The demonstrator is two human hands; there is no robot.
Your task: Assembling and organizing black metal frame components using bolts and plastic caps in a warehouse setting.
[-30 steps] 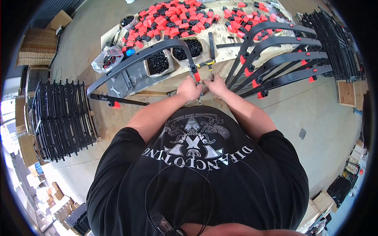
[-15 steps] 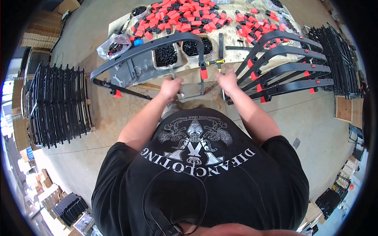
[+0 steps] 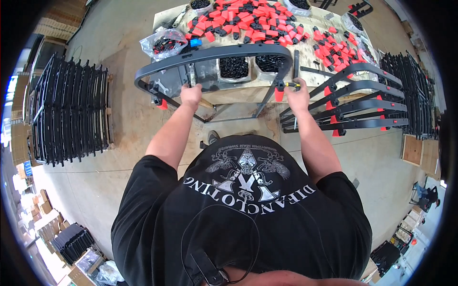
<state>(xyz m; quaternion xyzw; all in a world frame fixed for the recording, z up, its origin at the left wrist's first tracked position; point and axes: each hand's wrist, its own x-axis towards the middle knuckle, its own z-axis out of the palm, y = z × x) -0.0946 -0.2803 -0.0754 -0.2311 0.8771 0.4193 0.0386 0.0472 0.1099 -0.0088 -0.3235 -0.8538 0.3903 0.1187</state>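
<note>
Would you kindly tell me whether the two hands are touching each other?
No, the left hand and the right hand are apart, with the wooden table showing between them.

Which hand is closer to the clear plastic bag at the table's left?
Left: the left hand is below the bag in view, slightly right; the right hand is farther right, by a red end piece.

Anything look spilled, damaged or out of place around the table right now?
No damage stands out. The oddest spot is the red-and-black parts, strewn loose across the table, while small black pieces sit gathered in containers. That contrast looks untidy, though it may well be deliberate rather than a spill.
</note>
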